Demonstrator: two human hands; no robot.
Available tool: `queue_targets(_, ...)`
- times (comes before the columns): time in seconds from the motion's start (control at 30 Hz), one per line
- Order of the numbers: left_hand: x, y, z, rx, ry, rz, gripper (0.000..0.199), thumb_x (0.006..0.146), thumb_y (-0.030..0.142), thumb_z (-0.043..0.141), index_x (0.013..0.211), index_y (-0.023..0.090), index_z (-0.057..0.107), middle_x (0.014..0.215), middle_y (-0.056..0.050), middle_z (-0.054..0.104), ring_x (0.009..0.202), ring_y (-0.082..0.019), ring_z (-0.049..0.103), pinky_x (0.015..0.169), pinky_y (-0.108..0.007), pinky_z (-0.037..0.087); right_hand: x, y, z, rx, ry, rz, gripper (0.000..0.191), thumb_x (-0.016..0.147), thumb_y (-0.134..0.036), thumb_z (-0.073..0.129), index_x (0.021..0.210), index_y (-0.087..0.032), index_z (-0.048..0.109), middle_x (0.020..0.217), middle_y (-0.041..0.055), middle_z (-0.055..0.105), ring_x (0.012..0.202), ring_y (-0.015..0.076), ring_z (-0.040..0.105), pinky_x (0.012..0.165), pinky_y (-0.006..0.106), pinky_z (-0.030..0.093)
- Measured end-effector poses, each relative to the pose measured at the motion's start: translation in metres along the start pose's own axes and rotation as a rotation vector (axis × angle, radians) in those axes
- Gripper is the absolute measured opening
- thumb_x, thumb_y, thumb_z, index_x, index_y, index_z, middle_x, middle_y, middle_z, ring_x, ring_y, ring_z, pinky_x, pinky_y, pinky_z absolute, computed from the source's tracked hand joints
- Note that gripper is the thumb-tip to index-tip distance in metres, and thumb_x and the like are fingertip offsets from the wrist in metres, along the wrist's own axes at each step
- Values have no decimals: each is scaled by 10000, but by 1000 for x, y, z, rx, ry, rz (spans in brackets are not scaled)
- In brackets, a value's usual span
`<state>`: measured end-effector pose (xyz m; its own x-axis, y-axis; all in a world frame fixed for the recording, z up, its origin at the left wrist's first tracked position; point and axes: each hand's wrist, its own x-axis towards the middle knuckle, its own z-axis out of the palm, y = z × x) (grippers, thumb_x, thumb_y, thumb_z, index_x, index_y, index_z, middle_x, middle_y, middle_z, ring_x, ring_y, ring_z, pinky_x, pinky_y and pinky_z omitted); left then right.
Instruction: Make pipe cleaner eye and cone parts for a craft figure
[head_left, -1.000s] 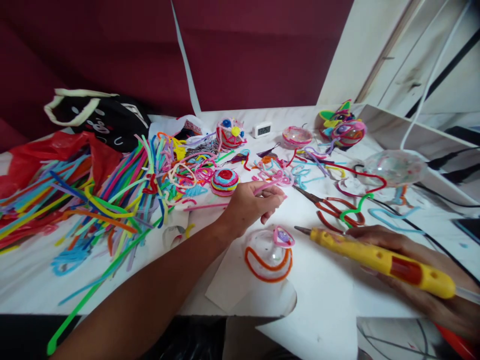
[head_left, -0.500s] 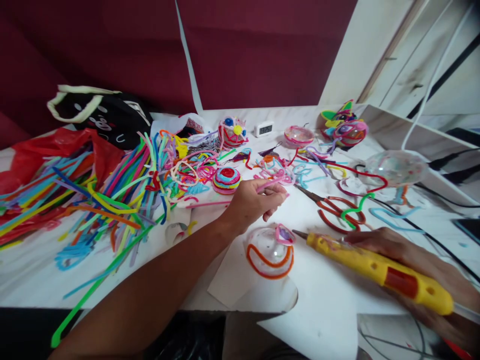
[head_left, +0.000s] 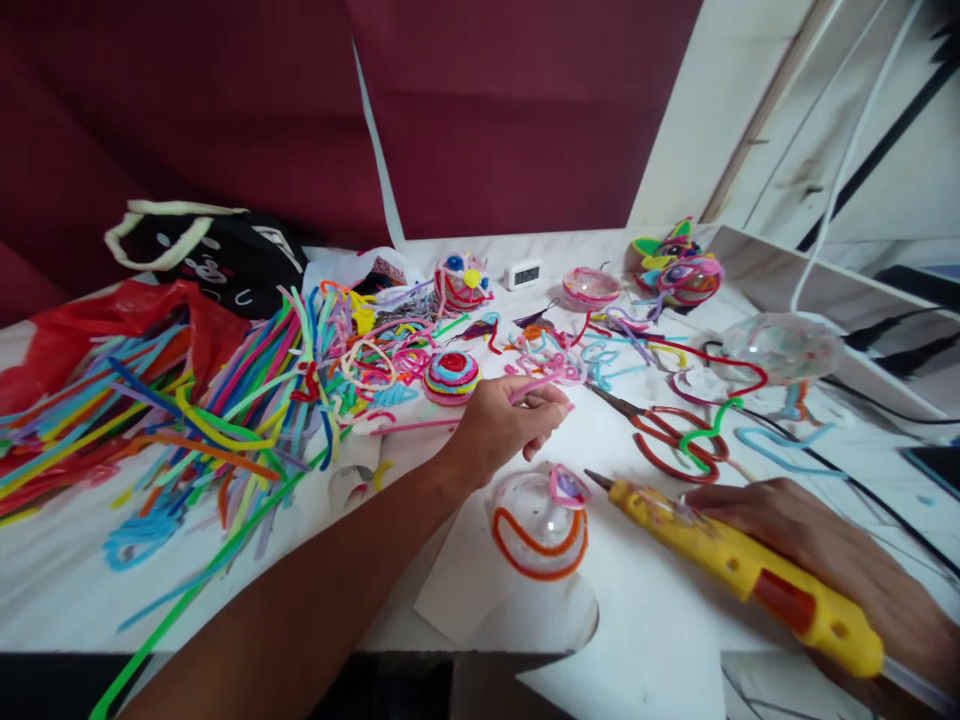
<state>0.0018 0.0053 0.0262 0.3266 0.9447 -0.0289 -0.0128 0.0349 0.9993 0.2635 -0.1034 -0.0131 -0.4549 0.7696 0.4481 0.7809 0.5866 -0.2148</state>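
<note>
Pinched in my left hand [head_left: 514, 420] is a pink pipe cleaner [head_left: 420, 426], above the table's middle. My right hand [head_left: 810, 550] is wrapped round a yellow glue gun [head_left: 742, 565], whose dark tip points left. Between the hands and nearer me lies a clear dome [head_left: 529, 510] with an orange crescent [head_left: 540, 573] of pipe cleaner on it. A pink-edged purple piece [head_left: 568, 487] sits at the dome's upper right, close to the glue gun's tip. The dome rests on white paper [head_left: 461, 585].
Orange-handled scissors [head_left: 675, 440] lie beyond the glue gun. Many pipe cleaners [head_left: 247, 400] and a red bag [head_left: 202, 335] cover the left side. Decorated balls [head_left: 459, 283], a small clock [head_left: 523, 275] and a clear bowl [head_left: 784, 347] stand farther back.
The whole view has shifted, with things on the table sitting slightly lower in the picture. The glue gun's rear end has moved left a little. Both hands keep their holds.
</note>
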Motion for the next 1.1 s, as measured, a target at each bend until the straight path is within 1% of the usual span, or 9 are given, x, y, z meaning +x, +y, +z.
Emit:
queue_targets(0.17, 0, -1, -1, -1, 17, 2, 157, 676, 237, 660, 767, 122, 605, 503, 55, 493, 384, -41, 402, 327, -151, 321, 17, 8, -4, -109, -69, -93, 280, 909, -227, 365, 1172, -207, 457, 1123, 107, 625, 979, 247, 597, 793, 386, 434)
queue_targets(0.33, -1, 1, 0, -1, 28, -7, 165, 671, 245, 661, 758, 121, 595, 459, 67, 464, 368, -41, 376, 330, -152, 313, 36, 11, 7, -334, 80, -336, 353, 907, -107, 247, 1136, -157, 511, 1021, 111, 673, 904, 243, 625, 775, 402, 436)
queue_targets(0.43, -1, 3, 1, -1, 62, -10, 150, 662, 229, 653, 747, 119, 596, 450, 65, 464, 364, -42, 369, 323, -152, 306, 43, 13, 18, -475, -1, -361, 360, 891, -79, 299, 1191, -99, 498, 1084, 136, 656, 921, 247, 616, 785, 419, 439)
queue_targets(0.53, -2, 3, 0, 0, 42, -14, 133, 669, 224, 641, 740, 125, 589, 446, 69, 453, 363, -42, 361, 327, -152, 304, 46, 17, 30, -584, -62, -382, 394, 865, -59, 338, 1237, -55, 470, 1127, 171, 633, 943, 274, 606, 794, 458, 442)
queue_targets(0.73, -1, -1, -2, -2, 7, 6, 104, 698, 219, 626, 747, 138, 583, 448, 73, 447, 366, -40, 353, 336, -150, 291, 48, 15, 42, -652, -101, -358, 450, 835, -59, 387, 1279, -61, 464, 1191, 181, 600, 1005, 296, 588, 804, 462, 469)
queue_targets(0.87, -3, 3, 0, 21, 10, -10, 89, 704, 208, 619, 744, 137, 582, 457, 72, 443, 376, -44, 353, 326, -149, 301, 48, 10, 34, -579, -131, -299, 427, 847, -61, 390, 1257, -92, 504, 1187, 159, 611, 1028, 290, 583, 809, 456, 482)
queue_targets(1.0, -5, 7, 4, 21, 7, -16, 87, 707, 199, 623, 744, 132, 580, 478, 68, 449, 381, -40, 356, 323, -146, 307, 55, 5, 10, -308, -97, -270, 376, 873, -121, 369, 1181, -173, 579, 1177, 123, 628, 1054, 303, 579, 822, 501, 483)
queue_targets(1.07, -7, 7, 5, 13, -2, -10, 86, 710, 196, 627, 741, 130, 582, 473, 70, 443, 378, -38, 355, 323, -143, 306, 64, 0, -3, -78, -124, -153, 361, 885, -154, 390, 1190, -209, 575, 1179, 107, 625, 1068, 254, 585, 855, 420, 497)
queue_targets(1.1, -7, 7, 6, 8, -7, -8, 88, 712, 198, 631, 737, 130, 581, 468, 73, 437, 375, -36, 353, 322, -142, 305, 70, -4, -8, 69, -154, -65, 323, 892, -207, 419, 1170, -218, 584, 1161, 100, 631, 1028, 229, 606, 818, 356, 519)
